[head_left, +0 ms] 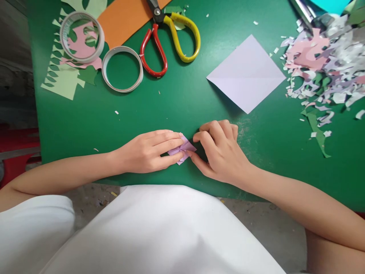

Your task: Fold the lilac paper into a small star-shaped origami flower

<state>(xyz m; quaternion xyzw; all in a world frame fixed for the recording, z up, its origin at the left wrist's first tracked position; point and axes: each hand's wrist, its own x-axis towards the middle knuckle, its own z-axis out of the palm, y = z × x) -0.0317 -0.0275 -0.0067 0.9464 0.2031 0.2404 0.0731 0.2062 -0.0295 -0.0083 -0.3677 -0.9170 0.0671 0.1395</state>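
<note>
Folding a small lilac paper piece near the table's front edge.
Left hand (148, 151) and right hand (219, 150) pinch the folded lilac paper (182, 149), already several creases deep; a lilac square (246, 74) lies unfolded toward the back right.

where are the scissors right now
In the head view the scissors lie at the table's far edge, just right of the tape ring, on the orange paper.

Scissors (170, 38) lie between tape rings (122, 69) and paper square (246, 74).
</note>
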